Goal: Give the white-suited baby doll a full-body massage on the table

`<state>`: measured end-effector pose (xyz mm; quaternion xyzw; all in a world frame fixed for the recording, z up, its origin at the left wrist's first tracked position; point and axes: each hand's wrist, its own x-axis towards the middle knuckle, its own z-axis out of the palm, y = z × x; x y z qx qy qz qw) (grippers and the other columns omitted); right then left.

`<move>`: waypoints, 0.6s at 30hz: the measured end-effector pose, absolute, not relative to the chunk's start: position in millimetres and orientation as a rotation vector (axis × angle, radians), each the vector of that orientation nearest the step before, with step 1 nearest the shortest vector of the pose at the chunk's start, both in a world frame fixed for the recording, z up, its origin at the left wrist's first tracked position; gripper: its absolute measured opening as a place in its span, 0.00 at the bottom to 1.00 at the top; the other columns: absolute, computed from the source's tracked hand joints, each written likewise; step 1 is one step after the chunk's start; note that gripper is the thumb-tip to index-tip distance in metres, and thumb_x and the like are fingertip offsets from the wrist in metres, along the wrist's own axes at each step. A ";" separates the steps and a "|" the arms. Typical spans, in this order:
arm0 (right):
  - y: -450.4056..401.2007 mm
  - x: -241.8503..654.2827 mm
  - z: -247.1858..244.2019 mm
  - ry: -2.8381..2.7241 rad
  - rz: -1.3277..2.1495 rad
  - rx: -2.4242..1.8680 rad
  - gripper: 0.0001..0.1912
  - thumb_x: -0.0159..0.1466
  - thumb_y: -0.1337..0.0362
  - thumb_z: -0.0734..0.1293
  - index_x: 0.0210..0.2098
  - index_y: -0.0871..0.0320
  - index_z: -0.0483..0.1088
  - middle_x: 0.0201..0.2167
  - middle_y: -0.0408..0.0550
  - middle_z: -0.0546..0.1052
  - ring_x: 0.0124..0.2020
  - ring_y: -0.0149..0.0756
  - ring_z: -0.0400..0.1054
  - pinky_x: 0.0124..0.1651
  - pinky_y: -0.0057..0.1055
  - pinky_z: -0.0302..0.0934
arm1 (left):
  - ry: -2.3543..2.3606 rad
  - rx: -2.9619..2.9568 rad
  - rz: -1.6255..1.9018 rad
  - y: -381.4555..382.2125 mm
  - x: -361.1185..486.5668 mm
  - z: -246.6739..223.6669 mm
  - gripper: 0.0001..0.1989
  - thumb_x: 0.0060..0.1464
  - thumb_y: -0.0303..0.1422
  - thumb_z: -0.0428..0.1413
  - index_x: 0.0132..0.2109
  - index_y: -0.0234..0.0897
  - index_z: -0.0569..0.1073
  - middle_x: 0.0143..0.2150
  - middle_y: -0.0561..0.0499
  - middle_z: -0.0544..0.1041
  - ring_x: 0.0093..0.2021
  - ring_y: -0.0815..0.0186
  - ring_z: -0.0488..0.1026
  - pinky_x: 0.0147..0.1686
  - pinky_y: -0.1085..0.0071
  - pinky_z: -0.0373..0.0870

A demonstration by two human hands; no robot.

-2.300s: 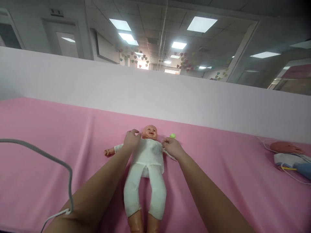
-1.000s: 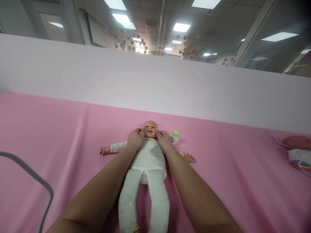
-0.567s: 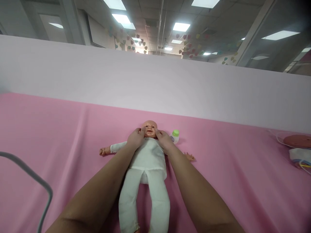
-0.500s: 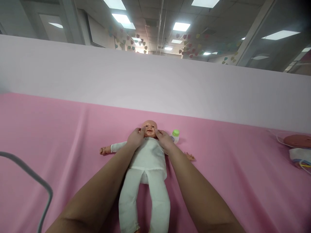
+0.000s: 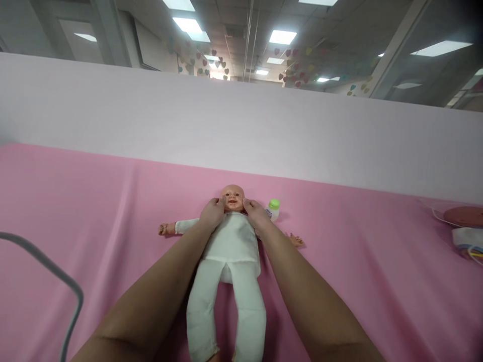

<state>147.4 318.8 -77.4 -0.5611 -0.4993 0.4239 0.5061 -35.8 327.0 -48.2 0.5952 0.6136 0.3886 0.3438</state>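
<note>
A baby doll (image 5: 236, 239) in a white top and trousers lies on its back on the pink sheet, its head at the far end and its arms spread. My left hand (image 5: 213, 212) is closed against one side of the doll's head, thumb at the cheek. On the opposite side my right hand (image 5: 256, 213) grips likewise, with its thumb beside the other cheek. The fingers under and behind the head are mostly hidden. Just right of my right hand stands a small clear bottle (image 5: 272, 211) with a green cap, partly covered by that hand.
Pink sheeting (image 5: 132, 211) with soft folds covers the surface. A low white wall (image 5: 241, 130) runs behind it. At the right edge lie a brown rounded object (image 5: 464, 216) and a whitish bundle (image 5: 468, 236) with thin cords. A grey curved tube (image 5: 49, 264) rises at the left.
My right thumb has slid slightly outward along the doll's cheek. My left hand stays nearly in place, and the doll still lies on its back.
</note>
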 end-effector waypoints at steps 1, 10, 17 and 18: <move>318.3 146.7 -76.5 -1.197 1.020 -1.360 0.26 0.66 0.40 0.64 0.50 0.53 0.74 0.46 0.51 0.83 0.48 0.45 0.77 0.51 0.41 0.68 | 1.589 1.541 1.013 327.3 -35.8 -48.8 0.25 0.68 0.50 0.45 0.49 0.36 0.77 0.52 0.37 0.82 0.52 0.49 0.79 0.48 0.59 0.70; 311.6 147.9 -68.4 -1.198 1.038 -1.391 0.25 0.67 0.40 0.64 0.50 0.52 0.75 0.46 0.51 0.83 0.46 0.46 0.78 0.48 0.40 0.70 | 1.516 1.449 1.071 326.2 -34.4 -49.9 0.26 0.66 0.52 0.48 0.51 0.35 0.77 0.51 0.36 0.83 0.51 0.51 0.80 0.48 0.62 0.71; 309.0 152.7 -60.6 -1.250 1.137 -1.272 0.23 0.68 0.42 0.64 0.49 0.51 0.76 0.50 0.50 0.83 0.50 0.47 0.78 0.53 0.43 0.70 | 1.632 1.594 0.912 328.6 -38.2 -43.6 0.35 0.60 0.64 0.47 0.51 0.36 0.75 0.54 0.34 0.81 0.53 0.44 0.78 0.47 0.59 0.70; 308.1 152.5 -59.9 -1.255 1.157 -1.248 0.23 0.68 0.42 0.64 0.50 0.51 0.76 0.50 0.51 0.83 0.51 0.47 0.77 0.53 0.43 0.70 | 1.649 1.623 0.891 329.4 -38.4 -43.5 0.36 0.59 0.65 0.47 0.51 0.37 0.74 0.55 0.34 0.81 0.54 0.43 0.78 0.48 0.58 0.69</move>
